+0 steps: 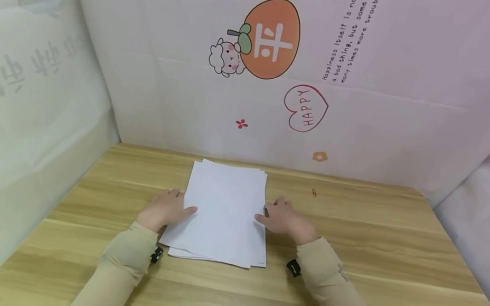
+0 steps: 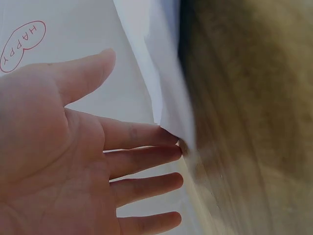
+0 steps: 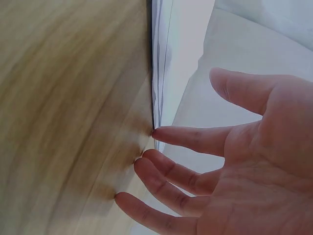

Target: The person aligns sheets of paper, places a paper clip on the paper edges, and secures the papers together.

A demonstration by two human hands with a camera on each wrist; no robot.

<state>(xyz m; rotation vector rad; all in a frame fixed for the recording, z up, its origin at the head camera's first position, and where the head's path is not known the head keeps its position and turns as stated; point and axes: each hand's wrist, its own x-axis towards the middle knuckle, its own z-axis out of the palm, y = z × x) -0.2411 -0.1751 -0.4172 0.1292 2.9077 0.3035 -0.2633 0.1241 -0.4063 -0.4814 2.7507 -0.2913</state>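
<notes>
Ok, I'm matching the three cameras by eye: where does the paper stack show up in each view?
Head: the paper stack lies below centre, between the left hand and right hand.
Left wrist: the paper stack slants down from the top edge, upper middle.
Right wrist: the paper stack appears nearly edge-on, upper middle.
Shared landmark: the wooden table.

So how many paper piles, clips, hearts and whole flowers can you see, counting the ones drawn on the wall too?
Paper pile: 1 (too bunched up to count its sheets)
Clip: 1
Heart: 1
Flowers: 2 (red flower, orange flower)
Total: 5
</notes>
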